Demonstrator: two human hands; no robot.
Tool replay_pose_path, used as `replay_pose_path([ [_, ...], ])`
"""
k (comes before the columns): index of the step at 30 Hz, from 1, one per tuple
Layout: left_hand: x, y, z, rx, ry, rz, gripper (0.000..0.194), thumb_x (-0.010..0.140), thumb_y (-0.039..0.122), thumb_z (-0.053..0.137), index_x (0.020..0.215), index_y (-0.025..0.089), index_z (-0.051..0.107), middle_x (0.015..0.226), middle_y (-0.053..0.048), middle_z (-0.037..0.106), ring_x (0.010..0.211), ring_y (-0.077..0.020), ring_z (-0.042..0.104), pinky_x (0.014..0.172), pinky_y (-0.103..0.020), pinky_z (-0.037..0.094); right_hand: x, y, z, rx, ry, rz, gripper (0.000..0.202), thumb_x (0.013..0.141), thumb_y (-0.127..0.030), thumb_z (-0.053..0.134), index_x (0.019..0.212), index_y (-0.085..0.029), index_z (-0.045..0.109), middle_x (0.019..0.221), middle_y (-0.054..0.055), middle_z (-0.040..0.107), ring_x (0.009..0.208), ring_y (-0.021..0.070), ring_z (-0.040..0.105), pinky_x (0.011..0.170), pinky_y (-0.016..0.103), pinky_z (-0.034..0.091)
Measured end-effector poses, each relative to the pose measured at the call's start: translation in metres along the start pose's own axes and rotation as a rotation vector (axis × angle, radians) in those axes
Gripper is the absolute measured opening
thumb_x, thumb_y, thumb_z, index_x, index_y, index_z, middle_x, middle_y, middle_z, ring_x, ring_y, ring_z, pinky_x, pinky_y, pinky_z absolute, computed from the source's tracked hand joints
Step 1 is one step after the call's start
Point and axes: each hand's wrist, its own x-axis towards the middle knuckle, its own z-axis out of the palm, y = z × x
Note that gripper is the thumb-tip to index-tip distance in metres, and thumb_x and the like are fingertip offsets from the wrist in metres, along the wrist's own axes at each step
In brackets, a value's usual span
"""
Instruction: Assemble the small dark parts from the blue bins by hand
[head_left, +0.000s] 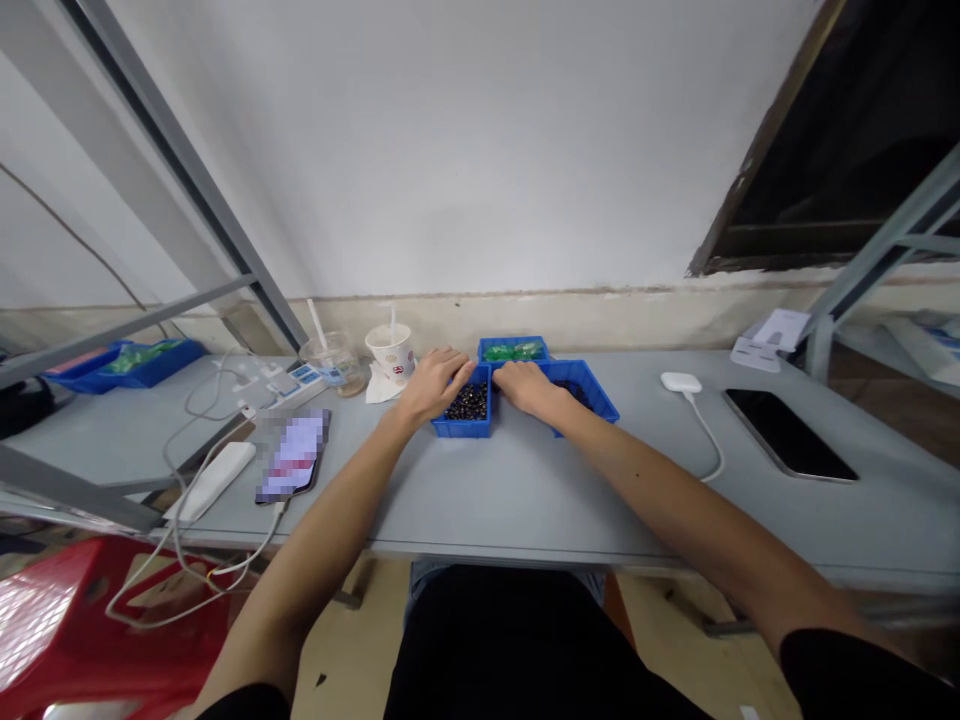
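Observation:
Three blue bins stand together near the back of the grey table. My left hand (439,382) rests at the left rim of the near left bin (463,429), its fingers stretched out and nothing visible in them. Small dark shiny parts (469,402) fill that bin. My right hand (527,386) lies between this bin and the right bin (598,391), fingers curled down; whether they hold anything is hidden. More dark parts (576,393) lie in the right bin. Green packets (513,352) sit in the back bin (512,342).
Left of the bins are a paper cup (391,354), a clear cup (341,366), a power strip (296,387) and a lit phone (296,455) with cables. At the right lie a white case (681,382) and a dark phone (789,434).

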Motion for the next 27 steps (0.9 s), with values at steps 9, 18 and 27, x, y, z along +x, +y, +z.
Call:
replay_pose_path([
  [9,0.002,0.014,0.005,-0.012,-0.016,0.045,0.038,0.110,0.044,0.037,0.095,0.020,0.063,0.086,-0.005,0.067,0.087,-0.0225,0.059,0.083,-0.038,0.042,-0.037,0.017,-0.002,0.184,0.272,-0.135,0.017,0.093,-0.012,0.055,0.099,-0.018,0.069,0.099,0.009,0.076,0.091,0.0221,0.069,0.075,0.029,0.041],
  [18,0.003,0.027,0.008,-0.047,-0.101,0.167,0.026,0.105,0.035,0.048,0.106,0.022,0.071,0.099,-0.005,0.075,0.097,-0.0224,0.067,0.092,-0.039,0.044,-0.061,0.016,0.008,0.354,0.560,-0.179,0.012,0.090,-0.012,0.058,0.098,-0.021,0.060,0.086,0.003,0.069,0.076,0.0180,0.060,0.072,0.028,0.040],
  [27,0.003,0.034,0.010,-0.030,-0.102,0.181,0.021,0.102,0.027,0.050,0.100,0.020,0.069,0.095,-0.005,0.074,0.096,-0.0221,0.066,0.092,-0.039,0.045,-0.061,0.008,0.010,0.337,0.640,-0.257,0.013,0.095,-0.013,0.054,0.102,-0.019,0.063,0.095,0.008,0.071,0.088,0.0214,0.065,0.083,0.033,0.049],
])
